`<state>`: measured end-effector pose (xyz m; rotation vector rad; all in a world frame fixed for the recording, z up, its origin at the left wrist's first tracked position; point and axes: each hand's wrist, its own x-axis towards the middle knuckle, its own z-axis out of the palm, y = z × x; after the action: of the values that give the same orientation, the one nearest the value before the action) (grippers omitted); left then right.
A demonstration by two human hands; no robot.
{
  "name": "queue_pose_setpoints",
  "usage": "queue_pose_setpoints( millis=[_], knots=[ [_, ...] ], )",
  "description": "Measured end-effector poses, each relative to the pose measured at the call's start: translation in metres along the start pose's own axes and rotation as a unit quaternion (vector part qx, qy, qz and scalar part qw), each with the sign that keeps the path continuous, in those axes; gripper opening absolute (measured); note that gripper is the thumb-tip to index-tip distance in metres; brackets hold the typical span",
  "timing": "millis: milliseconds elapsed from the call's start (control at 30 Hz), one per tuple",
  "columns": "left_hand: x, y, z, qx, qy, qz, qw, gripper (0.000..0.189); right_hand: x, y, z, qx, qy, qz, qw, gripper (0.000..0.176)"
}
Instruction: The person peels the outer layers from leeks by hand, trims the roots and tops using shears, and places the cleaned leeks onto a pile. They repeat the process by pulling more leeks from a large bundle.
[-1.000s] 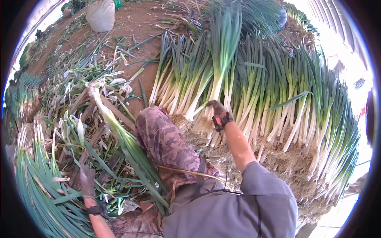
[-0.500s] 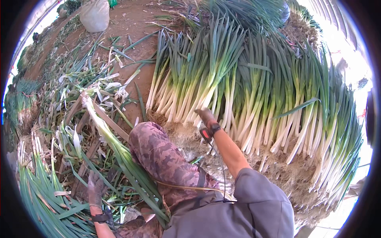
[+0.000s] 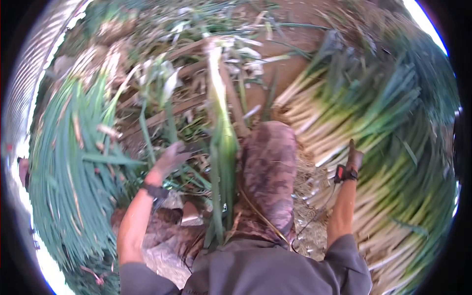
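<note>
Left hand (image 3: 172, 158), fingers loosely spread, is near a thick leek (image 3: 224, 123), well apart from the right hand (image 3: 354, 158), its grip unclear, beside piled leeks (image 3: 339, 120).

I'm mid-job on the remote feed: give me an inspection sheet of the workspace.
Surface: brown soil, partly covered by plant scraps.
Job's things: green onion pile at left; pale-stemmed onion pile at right; one large stalk between them, left of the right knee.
Clutter: leaf scraps around wooden slats.
Hands: left hand appears open, blurred; right hand at the right pile, grip unclear.
Cables: thin cable from the right wristband toward the waist.
Surroundings: ribbed wall at left; bright edges.
</note>
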<state>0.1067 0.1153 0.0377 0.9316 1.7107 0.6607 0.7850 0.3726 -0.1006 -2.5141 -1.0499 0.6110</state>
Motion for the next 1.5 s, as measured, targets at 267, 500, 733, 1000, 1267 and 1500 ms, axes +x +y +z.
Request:
queue_pose_setpoints(
  millis=[267, 500, 733, 1000, 1267, 1500],
  knots=[
    [0.08, 0.062, 0.083, 0.244, 0.111, 0.081, 0.96, 0.06, -0.01, 0.022, -0.034, 0.217, -0.081, -0.158, 0.96, 0.063],
    [0.121, 0.065, 0.102, 0.178, 0.15, -0.052, 0.971, 0.065, -0.144, -0.193, -0.063, 0.231, -0.265, -0.321, 0.88, 0.033],
    [0.116, 0.06, 0.074, -0.023, 0.091, -0.064, 0.994, 0.051, -0.295, -0.357, 0.015, 0.257, -0.505, -0.369, 0.737, 0.034],
    [0.04, 0.086, 0.033, -0.287, -0.046, 0.09, 0.953, 0.033, -0.393, -0.377, 0.133, 0.184, -0.489, -0.448, 0.725, 0.041],
    [0.022, 0.123, -0.046, 0.045, 0.026, 0.18, 0.982, 0.034, -0.419, -0.421, 0.103, 0.227, -0.288, -0.622, 0.691, 0.044],
    [0.038, 0.216, -0.149, -0.011, 0.346, 0.232, 0.909, 0.093, -0.482, -0.405, 0.047, 0.153, -0.296, -0.639, 0.694, 0.047]
  ],
)
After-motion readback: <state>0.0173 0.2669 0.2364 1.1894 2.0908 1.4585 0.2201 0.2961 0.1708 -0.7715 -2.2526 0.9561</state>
